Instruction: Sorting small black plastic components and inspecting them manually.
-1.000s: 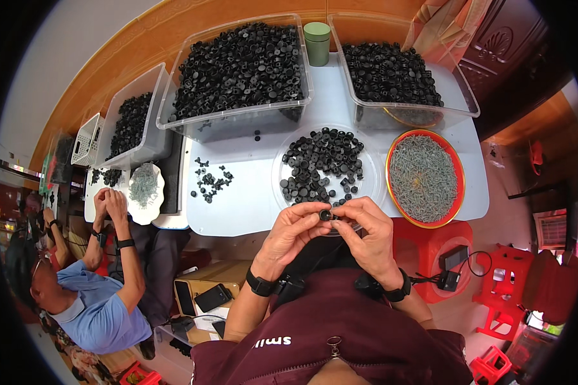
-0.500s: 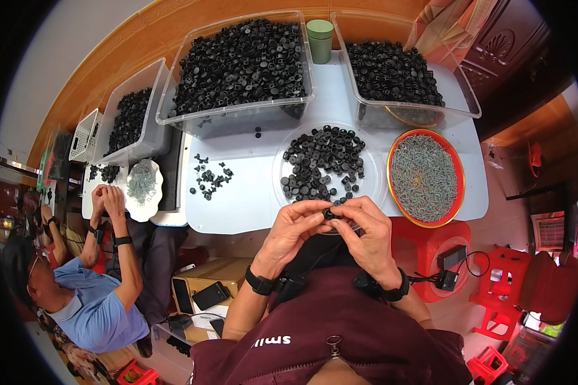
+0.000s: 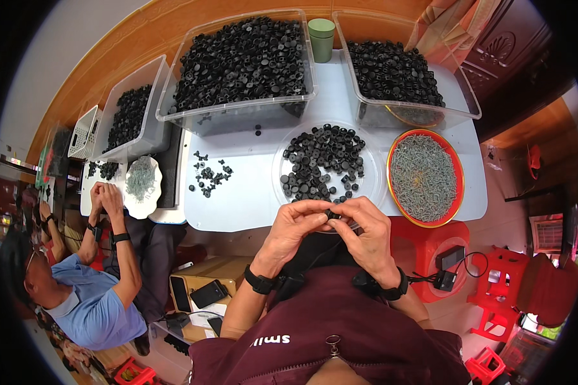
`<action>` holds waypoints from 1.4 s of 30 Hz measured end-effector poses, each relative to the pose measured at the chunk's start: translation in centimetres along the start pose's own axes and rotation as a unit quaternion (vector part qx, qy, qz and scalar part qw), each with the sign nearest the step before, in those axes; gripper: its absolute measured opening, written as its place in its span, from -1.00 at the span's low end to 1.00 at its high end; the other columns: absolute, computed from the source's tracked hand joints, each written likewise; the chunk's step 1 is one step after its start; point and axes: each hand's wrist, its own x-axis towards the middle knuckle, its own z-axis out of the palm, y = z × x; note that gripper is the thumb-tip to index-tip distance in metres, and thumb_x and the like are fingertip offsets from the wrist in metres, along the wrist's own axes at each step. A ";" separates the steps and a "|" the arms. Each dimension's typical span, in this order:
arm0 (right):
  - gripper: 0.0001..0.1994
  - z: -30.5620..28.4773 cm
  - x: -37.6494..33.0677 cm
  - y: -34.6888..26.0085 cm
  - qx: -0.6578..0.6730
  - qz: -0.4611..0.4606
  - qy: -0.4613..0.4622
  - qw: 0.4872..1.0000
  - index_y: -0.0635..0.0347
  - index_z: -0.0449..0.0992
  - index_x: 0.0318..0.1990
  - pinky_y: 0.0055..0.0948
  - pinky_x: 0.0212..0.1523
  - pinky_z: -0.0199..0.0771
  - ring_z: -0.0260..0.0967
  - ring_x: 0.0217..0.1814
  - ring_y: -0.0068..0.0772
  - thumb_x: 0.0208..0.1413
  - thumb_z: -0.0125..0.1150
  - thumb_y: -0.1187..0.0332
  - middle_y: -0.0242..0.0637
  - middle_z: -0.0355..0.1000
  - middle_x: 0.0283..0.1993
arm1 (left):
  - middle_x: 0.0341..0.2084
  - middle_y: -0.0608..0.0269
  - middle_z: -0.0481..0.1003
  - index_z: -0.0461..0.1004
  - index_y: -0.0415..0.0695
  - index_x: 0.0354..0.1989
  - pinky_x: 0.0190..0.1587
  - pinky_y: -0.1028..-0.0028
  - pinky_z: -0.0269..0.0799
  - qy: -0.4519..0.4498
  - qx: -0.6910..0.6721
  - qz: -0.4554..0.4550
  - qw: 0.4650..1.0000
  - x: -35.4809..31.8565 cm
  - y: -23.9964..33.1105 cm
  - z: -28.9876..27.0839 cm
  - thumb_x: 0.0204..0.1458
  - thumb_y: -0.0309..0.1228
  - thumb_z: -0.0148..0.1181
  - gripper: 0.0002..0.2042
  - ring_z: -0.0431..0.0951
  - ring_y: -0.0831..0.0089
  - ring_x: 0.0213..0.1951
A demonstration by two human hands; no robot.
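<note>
Both hands meet at the near edge of the white table (image 3: 250, 205), just over the table's front rim. Left hand (image 3: 293, 226) and right hand (image 3: 366, 231) are pressed close together, fingertips pinched on a small black plastic part (image 3: 331, 213) held between them. The part sits right at the meeting point of the two hands, mostly hidden by fingers; its exact shape can't be told. Both hands are closed on it, thumbs and forefingers wrapped in. Black band on each wrist.

Just beyond the fingertips: clear round plate (image 3: 372, 186) with a heap of the same black parts, touching distance from the hands. To its right, a red-rimmed round tray (image 3: 457, 192) full of grey screws, just beside the plate. Left of the plate, a small scatter of black pieces (image 3: 209, 176) lies loose on the table, apart from the hands.

Far side of the table: big clear bin (image 3: 237, 115) heaped with black parts, a second clear bin (image 3: 404, 112) to its right, and a green cup (image 3: 321, 35) between them at the back.

Off to the left, a co-worker (image 3: 90, 301) in a blue shirt sits at a neighbouring table with a white dish of screws (image 3: 141, 183) and another bin of black parts (image 3: 128, 119). Red stools (image 3: 494, 289) stand on the floor to the right.
</note>
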 end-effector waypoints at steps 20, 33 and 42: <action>-0.79 0.4 -1.5 0.4 -0.001 -0.081 0.078 0.994 0.30 0.52 -0.38 -0.56 -0.38 0.39 0.42 -0.36 -0.41 -0.26 0.34 0.64 -0.23 0.45 -0.37 | -0.23 0.14 0.48 0.48 -0.30 -0.17 -0.11 0.48 0.50 -0.014 0.008 0.066 0.998 -1.3 0.5 1.4 -0.04 -0.63 0.16 -0.77 0.52 0.44 -0.21; -0.79 0.2 -1.6 -0.4 0.001 -0.055 0.060 0.997 0.30 0.52 -0.36 -0.56 -0.35 0.41 0.43 -0.35 -0.42 -0.23 0.31 0.66 -0.22 0.45 -0.37 | -0.23 0.12 0.47 0.48 -0.31 -0.16 -0.11 0.49 0.50 -0.005 0.000 0.068 0.998 -1.7 0.3 1.5 0.00 -0.56 0.13 -0.79 0.51 0.43 -0.19; -0.80 0.3 -1.6 -0.4 0.056 -0.028 0.070 0.996 0.28 0.50 -0.39 -0.55 -0.43 0.41 0.42 -0.42 -0.43 -0.24 0.34 0.62 -0.26 0.44 -0.41 | -0.24 0.09 0.50 0.48 -0.31 -0.19 -0.13 0.50 0.49 -0.010 -0.001 0.083 0.997 -1.9 0.3 1.7 0.00 -0.62 0.12 -0.82 0.52 0.44 -0.21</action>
